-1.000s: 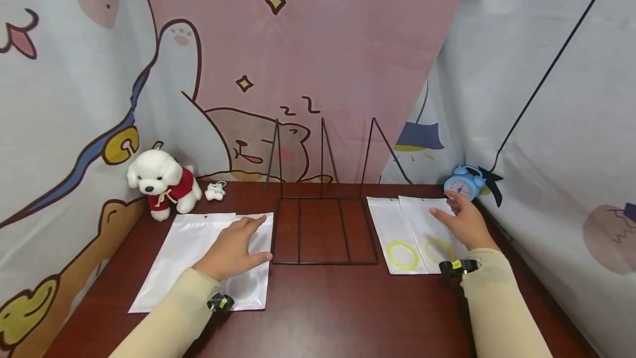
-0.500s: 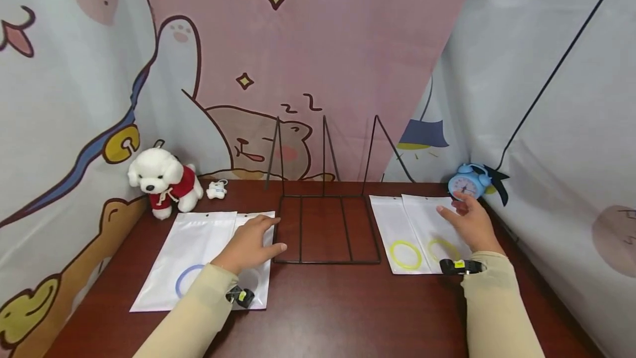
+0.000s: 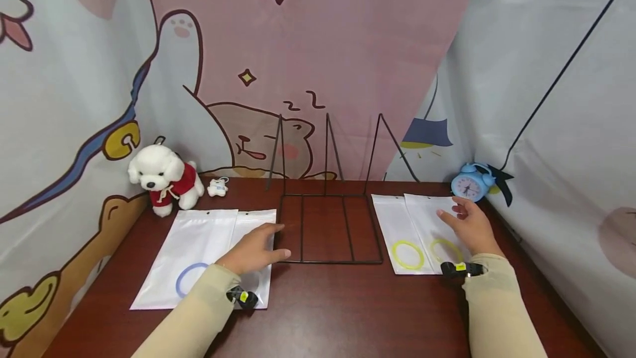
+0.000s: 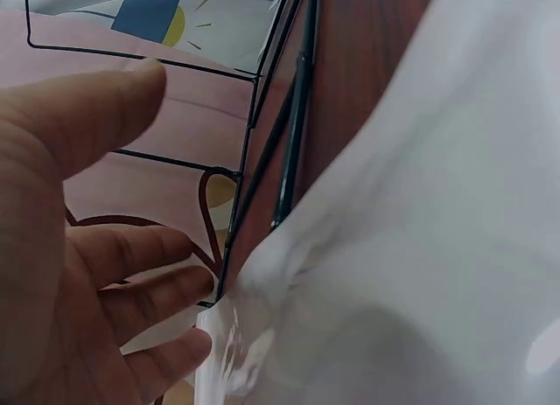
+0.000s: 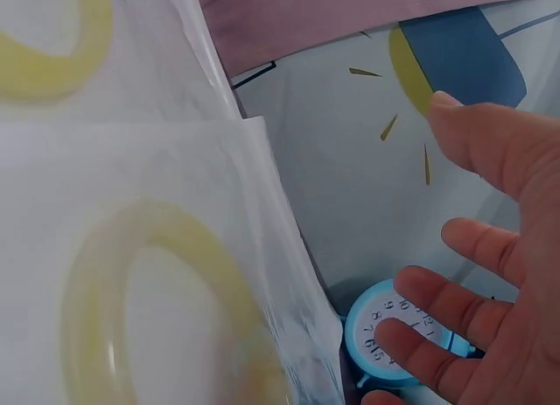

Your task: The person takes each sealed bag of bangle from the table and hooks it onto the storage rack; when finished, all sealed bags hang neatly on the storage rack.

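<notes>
Your left hand [image 3: 255,250] is over the inner edge of a left pair of glossy white plastic pouches [image 3: 203,231], thumb spread away from the fingers, with nothing pinched between them. Whether a fingertip touches the film, you cannot tell from here. A round blue ring [image 3: 179,283] shows through the outer pouch, partly behind your sleeve.

Your right hand [image 3: 469,225] is likewise spread, thumb apart and fingers loosely bent, by the outer edge of a right pair of glossy white plastic pouches [image 3: 390,217]. It grips nothing; contact with the pouch is again unclear. Each of these two pouches has a round yellow ring [image 3: 395,253] showing near its lower edge.

Both pairs lie flat and overlapped, probably to save room and leave each pouch an edge to catch. Between them stands a black wire rack [image 3: 338,262] with upright peaked dividers; its central place seems meant to keep it within reach of either hand. The light-blue round alarm clock [image 3: 468,185] and white plush dog in red clothing [image 3: 159,170] sit toward the back, likely to keep the front free.
</notes>
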A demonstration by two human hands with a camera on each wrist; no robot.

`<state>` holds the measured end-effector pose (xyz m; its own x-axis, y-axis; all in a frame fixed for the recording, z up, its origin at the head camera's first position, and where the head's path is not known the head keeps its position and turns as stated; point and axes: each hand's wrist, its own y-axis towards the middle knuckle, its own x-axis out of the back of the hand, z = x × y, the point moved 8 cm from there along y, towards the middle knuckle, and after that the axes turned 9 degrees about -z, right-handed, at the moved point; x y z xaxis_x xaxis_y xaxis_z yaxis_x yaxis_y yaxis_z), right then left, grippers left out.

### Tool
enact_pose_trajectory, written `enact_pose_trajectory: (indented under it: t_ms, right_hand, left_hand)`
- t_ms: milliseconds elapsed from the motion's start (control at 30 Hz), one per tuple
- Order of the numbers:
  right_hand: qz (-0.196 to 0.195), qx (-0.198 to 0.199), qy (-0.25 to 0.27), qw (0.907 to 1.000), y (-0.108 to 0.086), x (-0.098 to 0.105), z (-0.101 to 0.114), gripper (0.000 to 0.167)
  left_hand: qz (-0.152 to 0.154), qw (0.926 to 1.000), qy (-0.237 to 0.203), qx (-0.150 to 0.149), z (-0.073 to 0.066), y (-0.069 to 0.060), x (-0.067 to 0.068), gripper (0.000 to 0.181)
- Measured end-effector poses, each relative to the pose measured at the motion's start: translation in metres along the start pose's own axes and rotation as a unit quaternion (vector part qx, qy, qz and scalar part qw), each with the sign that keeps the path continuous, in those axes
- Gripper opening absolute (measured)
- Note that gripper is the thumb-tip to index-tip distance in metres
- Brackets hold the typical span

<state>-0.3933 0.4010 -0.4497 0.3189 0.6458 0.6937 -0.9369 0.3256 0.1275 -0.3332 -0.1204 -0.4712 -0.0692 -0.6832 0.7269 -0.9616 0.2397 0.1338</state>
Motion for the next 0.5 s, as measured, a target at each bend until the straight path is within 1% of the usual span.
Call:
enact_pose_trajectory:
  t_ms: [100, 200, 367, 500]
  right_hand:
    - [-0.002, -0.001, -0.002, 1.0, -0.001, 0.001, -0.004, 0.093]
    - [-0.002, -0.001, -0.004, 1.0, -0.002, 0.001, -0.007, 0.091]
    - [-0.006, 0.002, -0.006, 1.0, 0.0, -0.001, -0.01, 0.091]
    - [0.0, -0.005, -0.007, 1.0, 0.002, -0.002, -0.014, 0.093]
  left_hand:
    - [0.011, 0.9999, 0.001, 0.0, 0.0, 0.0, -0.004, 0.08]
    - [0.015, 0.9997, 0.016, -0.008, 0.0, 0.0, -0.007, 0.082]
    - [0.012, 0.9985, 0.048, -0.02, 0.001, 0.001, -0.006, 0.083]
    - [0.017, 0.998, 0.06, -0.015, 0.003, 0.002, -0.005, 0.082]
